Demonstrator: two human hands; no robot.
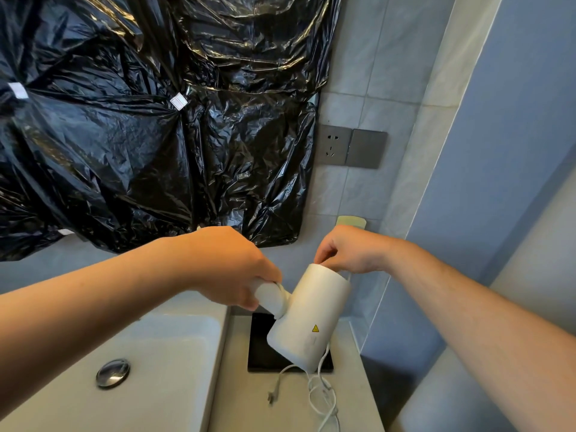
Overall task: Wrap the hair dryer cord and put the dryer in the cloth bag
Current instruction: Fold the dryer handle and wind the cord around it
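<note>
Beside the sink (174,338), the left hand (230,269) grips the hair dryer (308,319) while the right hand (349,251) pinches its cord (324,391).

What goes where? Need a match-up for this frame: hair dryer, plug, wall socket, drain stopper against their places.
1 hair dryer
2 plug
3 wall socket
4 drain stopper

A in the sink basin
B lying on the counter
C on the tiled wall
D held up above the counter

Pairs: 1-D, 2-B, 3-C, 4-A
</note>
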